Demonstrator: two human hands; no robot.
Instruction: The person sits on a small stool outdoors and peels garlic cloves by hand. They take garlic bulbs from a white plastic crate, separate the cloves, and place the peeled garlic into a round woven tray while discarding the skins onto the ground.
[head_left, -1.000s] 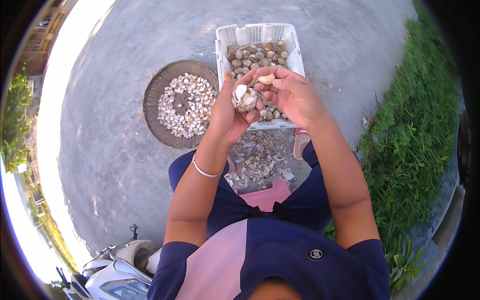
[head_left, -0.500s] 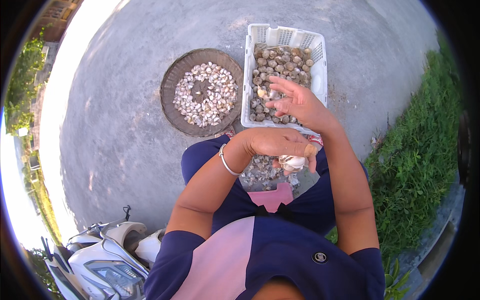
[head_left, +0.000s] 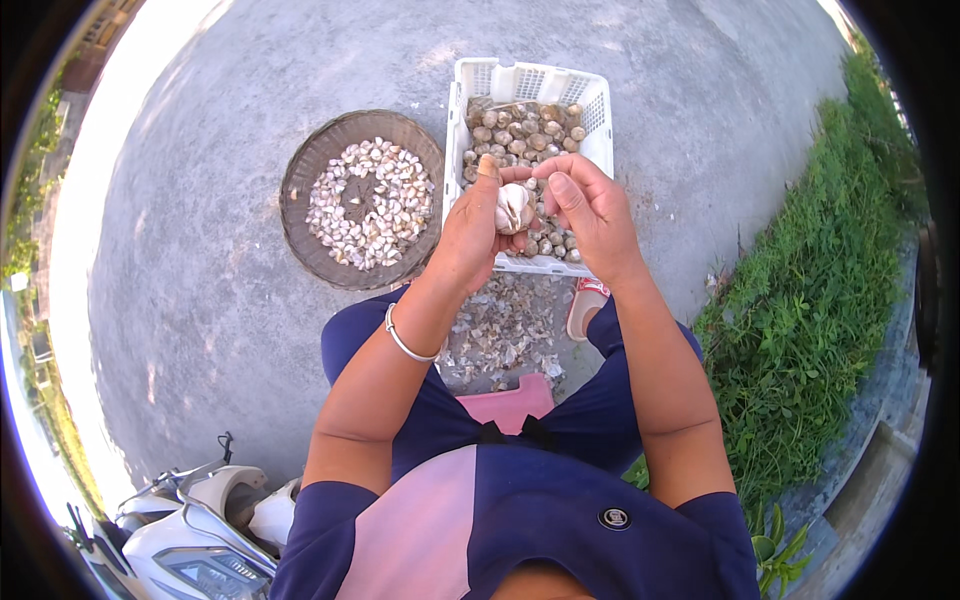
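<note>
A garlic bulb (head_left: 514,209), white and partly peeled with its cloves showing, sits in my left hand (head_left: 468,232), whose fingers wrap round it with the thumb upright. Right beside the bulb, my right hand (head_left: 596,215) has its fingers curled and thumb and forefinger brought together; what they pinch, if anything, I cannot make out. Beyond both hands stands a white plastic crate (head_left: 598,100) with many brownish garlic bulbs (head_left: 520,130). A round woven basket (head_left: 296,215) to its left holds loose pale garlic cloves (head_left: 368,245), spread round a bare middle.
Papery garlic skins (head_left: 500,325) litter the concrete ground between my knees, in front of a pink seat (head_left: 510,403). Green plants (head_left: 790,340) grow along the right side. A white motor scooter (head_left: 190,545) is parked at the lower left.
My left hand has lifted the garlic bulb forward from over my lap and turned it upward. The right hand, spread over the crate before, has come in beside the bulb and curled its fingers.
</note>
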